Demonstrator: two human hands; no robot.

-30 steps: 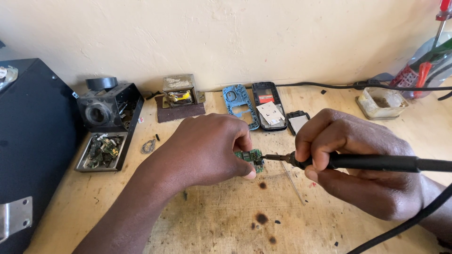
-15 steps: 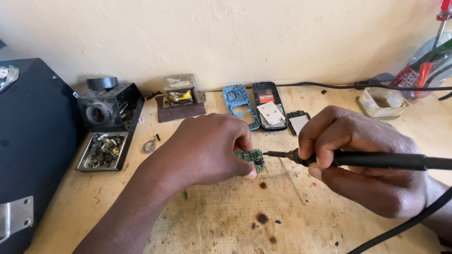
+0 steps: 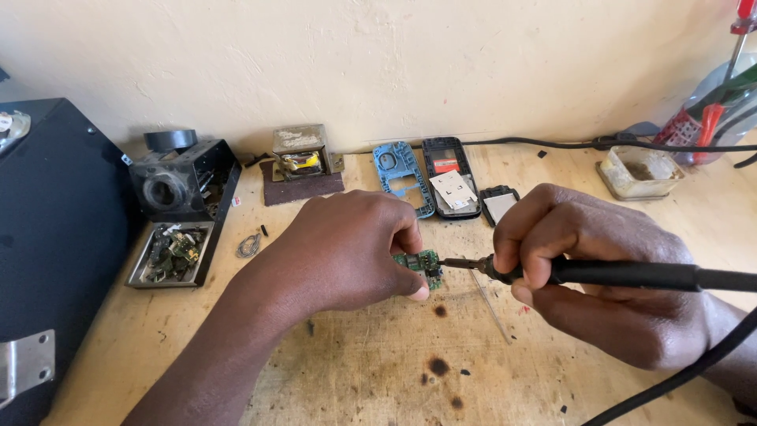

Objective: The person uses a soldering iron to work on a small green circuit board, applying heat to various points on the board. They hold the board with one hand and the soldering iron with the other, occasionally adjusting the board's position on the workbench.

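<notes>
The left hand (image 3: pixel 347 252) pinches a small green circuit board (image 3: pixel 420 262) between thumb and fingertips, its grip closed on the board's left end and holding it just above the wooden counter (image 3: pixel 236 331). The board's long axis runs roughly left to right, and its free end faces the right hand. The right hand (image 3: pixel 587 276) is wrapped in a pen-like grip around a black-handled soldering iron (image 3: pixel 623 274). The iron's long axis lies nearly level, handle running off to the right and metal tip pointing left, where it meets the right edge of the circuit board. Just below the board, dark scorch marks (image 3: pixel 438 366) spot the counter. Beyond the board, toward the wall, lie a blue phone frame (image 3: pixel 400 175), a black phone shell (image 3: pixel 449 177) and a small dark cover (image 3: pixel 499 203) side by side. Farther left of the board sit a metal tray of small parts (image 3: pixel 169 254), a black housing (image 3: pixel 180 183) behind the tray, and a small transformer (image 3: pixel 300 151) on a dark pad. Well to the board's right, near the wall, stands a shallow whitish tub (image 3: pixel 637 170).
</notes>
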